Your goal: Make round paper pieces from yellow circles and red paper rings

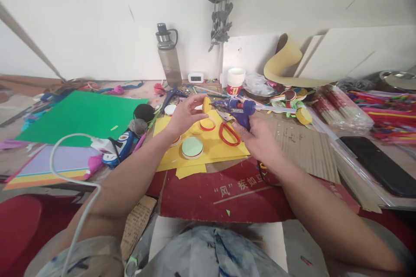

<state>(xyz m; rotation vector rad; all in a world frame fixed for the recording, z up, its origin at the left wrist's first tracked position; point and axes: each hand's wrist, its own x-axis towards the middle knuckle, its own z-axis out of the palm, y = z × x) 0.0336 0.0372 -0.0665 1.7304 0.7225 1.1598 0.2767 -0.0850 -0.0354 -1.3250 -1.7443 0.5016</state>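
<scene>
My left hand [186,115] pinches a small yellow disc [206,104] upright above the yellow paper sheet [211,147]. My right hand [260,136] grips a blue glue gun [242,110] with its nozzle pointed left at the disc, close to it or touching it. A clear glue stick [276,108] juts from the gun's back. Under the hands lie red-handled scissors [229,133], a red-rimmed ring [207,124] and a pale green round lid [192,147].
A green sheet [81,114] and stacked coloured paper [58,166] lie to the left, with a white cable [69,156]. A grey water bottle [169,56], paper cups [235,80], bundled sticks [341,110], a black phone [378,162] and corrugated cardboard [302,145] crowd the back and right.
</scene>
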